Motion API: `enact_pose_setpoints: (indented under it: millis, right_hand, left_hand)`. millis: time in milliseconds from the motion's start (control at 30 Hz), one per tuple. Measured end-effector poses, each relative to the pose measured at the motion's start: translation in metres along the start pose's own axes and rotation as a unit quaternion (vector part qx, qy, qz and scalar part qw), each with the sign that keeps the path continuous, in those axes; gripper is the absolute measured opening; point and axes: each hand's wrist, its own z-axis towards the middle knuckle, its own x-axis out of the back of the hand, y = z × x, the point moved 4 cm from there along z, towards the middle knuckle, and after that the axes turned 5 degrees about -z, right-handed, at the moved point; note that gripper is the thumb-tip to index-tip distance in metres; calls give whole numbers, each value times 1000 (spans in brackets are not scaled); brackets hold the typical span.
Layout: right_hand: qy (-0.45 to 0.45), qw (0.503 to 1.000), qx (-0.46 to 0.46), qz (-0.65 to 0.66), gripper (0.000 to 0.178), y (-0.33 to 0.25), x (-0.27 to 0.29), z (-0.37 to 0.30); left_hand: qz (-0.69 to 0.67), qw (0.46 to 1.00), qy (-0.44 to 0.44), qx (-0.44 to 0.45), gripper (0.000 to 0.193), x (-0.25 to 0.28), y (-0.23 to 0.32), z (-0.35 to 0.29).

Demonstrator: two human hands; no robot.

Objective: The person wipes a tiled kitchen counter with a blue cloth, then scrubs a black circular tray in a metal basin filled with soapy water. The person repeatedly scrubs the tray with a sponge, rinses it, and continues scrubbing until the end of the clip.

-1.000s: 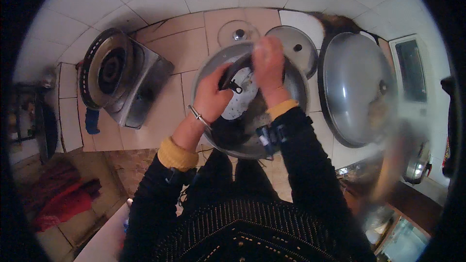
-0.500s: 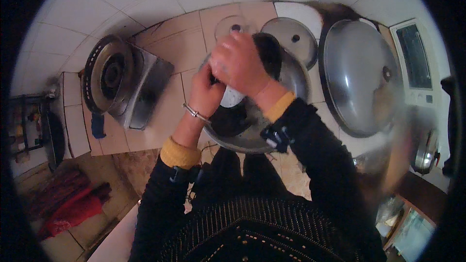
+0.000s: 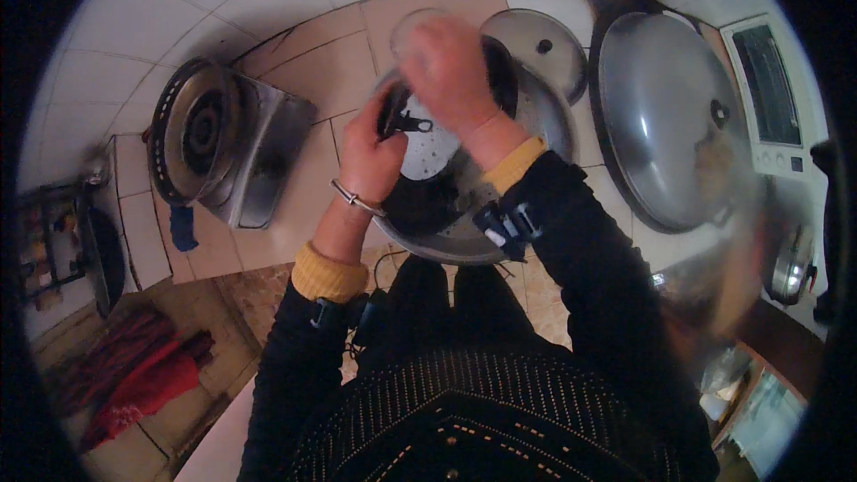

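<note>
A dark round pan (image 3: pixel 418 225) with a pale, wet, speckled surface (image 3: pixel 433 153) sits tilted in a wide grey metal basin (image 3: pixel 549 116). My left hand (image 3: pixel 375 143) is closed on the pan's left edge, beside a small black handle fitting (image 3: pixel 412 124). Above the pan's far side is my right hand (image 3: pixel 451 76), blurred by motion with its fingers curled. Whatever it may hold is hidden. Just beyond it, a small clear lid (image 3: pixel 412 27) lies partly covered by the hand.
To the left stands a steel gas stove (image 3: pixel 272 161) with a round burner (image 3: pixel 203 129). A glass lid (image 3: pixel 540 58) and a large domed lid (image 3: pixel 665 125) lie to the right, near a white appliance (image 3: pixel 768 94). Red cloth (image 3: pixel 147 393) lies at lower left.
My right hand has risen slightly away from my left, uncovering the black handle fitting and more of the pale wet surface. My left hand keeps its hold on the pan.
</note>
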Motion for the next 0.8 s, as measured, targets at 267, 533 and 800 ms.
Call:
enact_pose_setpoints:
  millis: [267, 533, 800]
  right_hand:
    - [-2, 995, 97, -25, 17, 5, -4, -9]
    - [-41, 960, -221, -164, 20, 93, -12, -46]
    - [-21, 994, 108, 0, 22, -38, 4, -6]
  left_hand:
    - [-14, 1000, 11, 5, 53, -1, 0, -4]
    - [-45, 998, 21, -44, 59, 2, 0, -14]
    - [-18, 1000, 20, 15, 52, 4, 1, -14]
